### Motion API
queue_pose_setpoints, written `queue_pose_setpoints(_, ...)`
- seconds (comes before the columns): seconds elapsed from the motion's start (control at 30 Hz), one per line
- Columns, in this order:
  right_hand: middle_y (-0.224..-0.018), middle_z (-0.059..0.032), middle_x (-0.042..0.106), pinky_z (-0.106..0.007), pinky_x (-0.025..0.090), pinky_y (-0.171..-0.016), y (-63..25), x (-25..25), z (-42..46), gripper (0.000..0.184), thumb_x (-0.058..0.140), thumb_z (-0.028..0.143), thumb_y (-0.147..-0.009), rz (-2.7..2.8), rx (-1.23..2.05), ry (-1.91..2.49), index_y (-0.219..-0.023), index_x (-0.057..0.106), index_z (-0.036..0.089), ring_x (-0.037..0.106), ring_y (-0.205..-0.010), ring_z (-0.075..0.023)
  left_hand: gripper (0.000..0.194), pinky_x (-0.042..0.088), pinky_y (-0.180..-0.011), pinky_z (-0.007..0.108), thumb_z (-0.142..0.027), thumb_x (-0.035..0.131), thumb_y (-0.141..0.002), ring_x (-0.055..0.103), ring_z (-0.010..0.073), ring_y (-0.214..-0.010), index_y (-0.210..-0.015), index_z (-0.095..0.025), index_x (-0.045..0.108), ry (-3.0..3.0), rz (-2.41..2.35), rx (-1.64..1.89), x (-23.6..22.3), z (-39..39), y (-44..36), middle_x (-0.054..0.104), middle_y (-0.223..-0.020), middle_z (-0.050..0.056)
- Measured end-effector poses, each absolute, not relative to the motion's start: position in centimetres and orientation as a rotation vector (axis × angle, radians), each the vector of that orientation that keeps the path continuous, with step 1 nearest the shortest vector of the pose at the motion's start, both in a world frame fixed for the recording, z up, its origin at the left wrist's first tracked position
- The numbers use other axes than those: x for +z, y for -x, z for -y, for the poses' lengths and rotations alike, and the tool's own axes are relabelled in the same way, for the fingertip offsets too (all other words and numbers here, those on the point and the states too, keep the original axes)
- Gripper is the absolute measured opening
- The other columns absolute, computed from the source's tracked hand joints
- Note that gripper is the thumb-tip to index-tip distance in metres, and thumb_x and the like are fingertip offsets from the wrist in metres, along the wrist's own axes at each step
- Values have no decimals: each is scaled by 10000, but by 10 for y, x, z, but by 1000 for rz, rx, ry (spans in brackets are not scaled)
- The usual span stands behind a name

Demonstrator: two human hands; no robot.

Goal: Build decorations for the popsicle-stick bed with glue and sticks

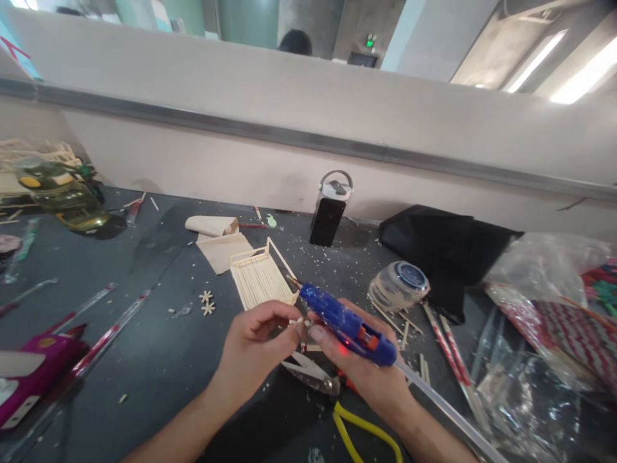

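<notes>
Left fingers (276, 311) pinching a blurred pale piece (298, 321), right fingers (320, 335) half-hidden around a glue gun (332, 312).

Handled black box (328, 220) near wall (270, 170); green bottle (72, 202) left.

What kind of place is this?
It looks like a craft bench, maybe in a shared workshop. You can see a blue glue gun, a little frame made of sticks, and yellow-handled pliers on the dark table.

The tiny pale bit (297, 321) in the left hand (260, 341) is too small to make out. The pink thing (45, 366) and yellow handles (369, 427) get cut off by the edges.
</notes>
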State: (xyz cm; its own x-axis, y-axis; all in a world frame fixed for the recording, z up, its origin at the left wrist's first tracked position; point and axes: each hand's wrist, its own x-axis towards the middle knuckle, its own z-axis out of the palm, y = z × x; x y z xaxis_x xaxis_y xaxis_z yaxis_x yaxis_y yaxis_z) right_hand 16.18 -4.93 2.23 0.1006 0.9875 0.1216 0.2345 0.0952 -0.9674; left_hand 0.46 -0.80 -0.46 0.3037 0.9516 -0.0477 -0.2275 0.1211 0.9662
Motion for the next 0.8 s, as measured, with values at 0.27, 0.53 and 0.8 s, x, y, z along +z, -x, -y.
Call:
queue_pose_setpoints(0.27,-658,25,663,-239,493,-593,-154,42,59,74,705,278,-764,1214,970,1393,-747,689,208,617,-626,-144,146,481,-566,221,-279,711,-744,611,143,-628,-789,-143,687,-1277,-935,1116,16,21,8,683,-669,41)
queue_pose_setpoints(0.53,-710,11,652,-243,456,-606,-125,53,71,93,677,286,-791,1359,1092,1206,-792,685,193,599,-660,-148,60,507,-621,222,-156,618,-781,661,144,-665,-780,-167,677,-1817,-1152,1373,33,56,35,716,-745,25)
queue_pose_setpoints(0.8,-694,8,622,-243,425,-594,-110,48,83,111,681,269,-786,1392,1147,1088,-741,650,172,536,-627,-129,125,511,-637,181,-68,613,-762,673,105,-668,-790,-183,653,-2166,-1186,1551,41,79,46,722,-742,-12)
